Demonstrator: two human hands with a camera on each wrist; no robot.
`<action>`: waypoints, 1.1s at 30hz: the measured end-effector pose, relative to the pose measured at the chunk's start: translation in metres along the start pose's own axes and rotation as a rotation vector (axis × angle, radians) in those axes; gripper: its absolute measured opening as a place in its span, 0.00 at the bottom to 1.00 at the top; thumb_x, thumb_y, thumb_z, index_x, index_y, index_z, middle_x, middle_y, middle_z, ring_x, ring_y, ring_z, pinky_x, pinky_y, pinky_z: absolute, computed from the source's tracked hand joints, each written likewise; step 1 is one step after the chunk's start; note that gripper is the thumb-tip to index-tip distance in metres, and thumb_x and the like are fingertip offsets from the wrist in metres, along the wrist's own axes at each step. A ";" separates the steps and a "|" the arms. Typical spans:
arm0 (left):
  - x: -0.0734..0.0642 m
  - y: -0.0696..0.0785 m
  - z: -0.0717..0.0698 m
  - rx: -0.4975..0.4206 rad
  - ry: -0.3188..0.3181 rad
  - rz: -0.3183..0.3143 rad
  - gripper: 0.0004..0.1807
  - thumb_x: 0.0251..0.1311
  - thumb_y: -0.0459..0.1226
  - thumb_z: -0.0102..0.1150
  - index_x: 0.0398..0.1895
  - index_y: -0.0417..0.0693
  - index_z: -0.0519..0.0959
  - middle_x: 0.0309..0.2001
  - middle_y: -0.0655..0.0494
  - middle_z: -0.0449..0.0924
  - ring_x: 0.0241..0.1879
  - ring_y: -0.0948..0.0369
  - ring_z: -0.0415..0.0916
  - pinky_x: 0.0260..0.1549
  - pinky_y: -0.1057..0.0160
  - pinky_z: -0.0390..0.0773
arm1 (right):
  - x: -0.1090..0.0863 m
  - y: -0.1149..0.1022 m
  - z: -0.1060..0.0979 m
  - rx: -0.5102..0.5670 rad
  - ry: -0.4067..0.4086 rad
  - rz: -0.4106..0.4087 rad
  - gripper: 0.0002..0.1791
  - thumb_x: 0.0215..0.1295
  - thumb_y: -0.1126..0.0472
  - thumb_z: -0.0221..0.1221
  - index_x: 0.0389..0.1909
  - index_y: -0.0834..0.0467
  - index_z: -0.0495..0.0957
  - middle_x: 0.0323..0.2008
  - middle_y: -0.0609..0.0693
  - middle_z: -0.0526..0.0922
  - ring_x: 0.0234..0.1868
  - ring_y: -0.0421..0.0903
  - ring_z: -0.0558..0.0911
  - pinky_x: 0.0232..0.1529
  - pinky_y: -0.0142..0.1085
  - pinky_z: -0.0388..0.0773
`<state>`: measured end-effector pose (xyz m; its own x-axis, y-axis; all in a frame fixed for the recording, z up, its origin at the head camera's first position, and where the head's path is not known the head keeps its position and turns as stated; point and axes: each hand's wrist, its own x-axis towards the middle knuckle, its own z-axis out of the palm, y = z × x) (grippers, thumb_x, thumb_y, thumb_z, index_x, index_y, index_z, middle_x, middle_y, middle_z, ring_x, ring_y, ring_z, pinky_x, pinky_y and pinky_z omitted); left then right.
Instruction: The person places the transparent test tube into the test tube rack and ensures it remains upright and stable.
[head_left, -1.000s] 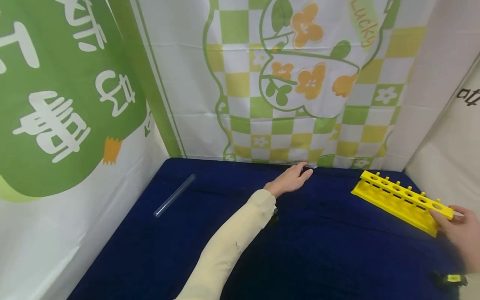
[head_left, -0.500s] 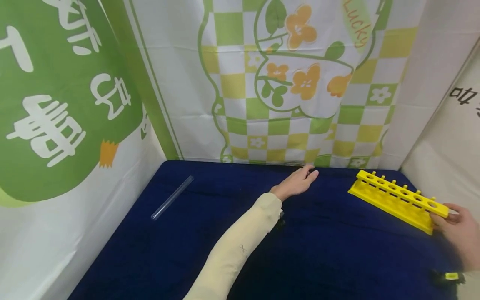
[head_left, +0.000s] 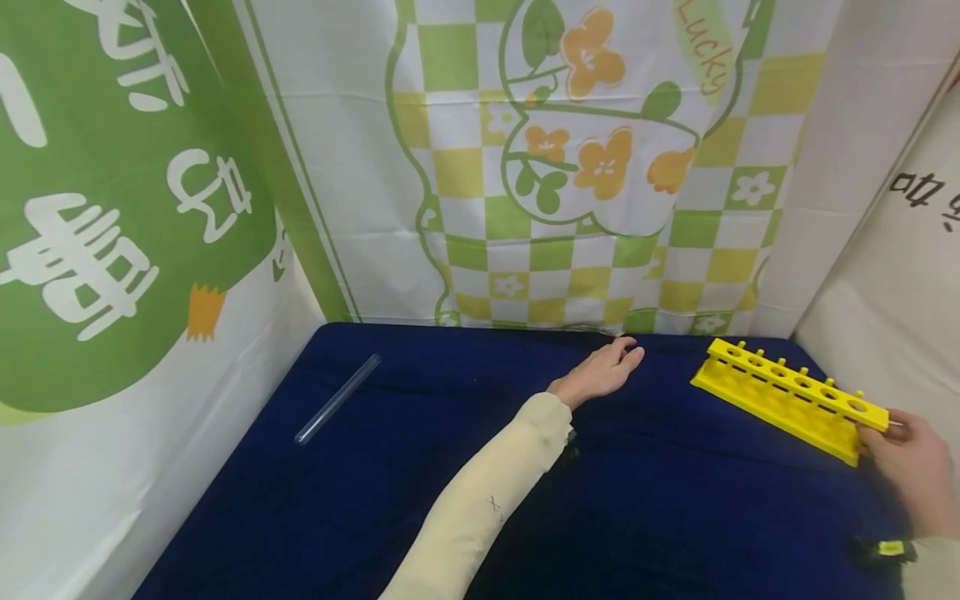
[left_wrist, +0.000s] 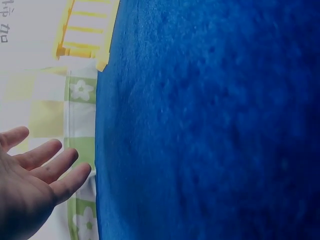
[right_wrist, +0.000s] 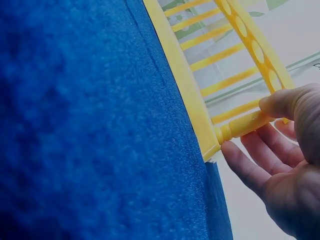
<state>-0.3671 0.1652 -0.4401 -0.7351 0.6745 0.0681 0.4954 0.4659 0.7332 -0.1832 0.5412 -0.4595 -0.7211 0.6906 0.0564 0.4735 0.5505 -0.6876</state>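
Observation:
A yellow test tube rack (head_left: pixel 787 387) with a row of round holes and pegs stands at the right side of the dark blue table. My right hand (head_left: pixel 909 467) grips its near end; in the right wrist view the thumb (right_wrist: pixel 285 102) lies on the end post, with the other fingers curled behind it. My left hand (head_left: pixel 600 371) reaches over the table near the back edge, holding nothing. Its fingers (left_wrist: pixel 52 162) are spread and relaxed in the left wrist view. On the left part of the table lies a clear glass test tube (head_left: pixel 337 400).
A checked, flowered cloth (head_left: pixel 555 250) hangs right behind the table's back edge. A green and white cloth (head_left: pixel 112 208) borders the left side, and a pale cloth (head_left: pixel 885 292) hangs on the right. Blue fabric (head_left: pixel 637 500) covers the tabletop.
My left hand has moved to the right along the back of the table. The head view has turned slightly right. My right hand stays on the rack's end, and the rack keeps its place.

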 end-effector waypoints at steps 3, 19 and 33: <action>0.001 0.001 0.003 -0.004 0.003 0.004 0.37 0.72 0.65 0.25 0.77 0.59 0.53 0.69 0.54 0.67 0.67 0.59 0.69 0.62 0.57 0.72 | -0.001 -0.001 0.000 0.004 -0.011 0.017 0.35 0.70 0.64 0.48 0.71 0.75 0.48 0.61 0.81 0.62 0.50 0.73 0.74 0.14 0.27 0.68; 0.006 0.004 0.021 -0.082 0.002 -0.010 0.35 0.71 0.65 0.28 0.76 0.63 0.55 0.68 0.57 0.70 0.64 0.61 0.72 0.59 0.59 0.75 | -0.004 -0.004 0.003 -0.003 0.021 -0.022 0.33 0.70 0.66 0.48 0.71 0.75 0.50 0.61 0.81 0.63 0.54 0.75 0.71 0.15 0.31 0.70; 0.011 0.012 0.039 -0.169 -0.025 -0.060 0.30 0.71 0.61 0.41 0.73 0.69 0.57 0.64 0.60 0.73 0.58 0.62 0.76 0.56 0.59 0.77 | -0.002 -0.002 0.001 -0.010 0.019 -0.045 0.34 0.69 0.67 0.47 0.72 0.74 0.48 0.61 0.81 0.61 0.55 0.76 0.69 0.22 0.41 0.75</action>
<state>-0.3512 0.2004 -0.4569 -0.7482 0.6635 0.0057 0.3646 0.4040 0.8389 -0.1832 0.5379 -0.4593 -0.7317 0.6741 0.1010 0.4462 0.5857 -0.6766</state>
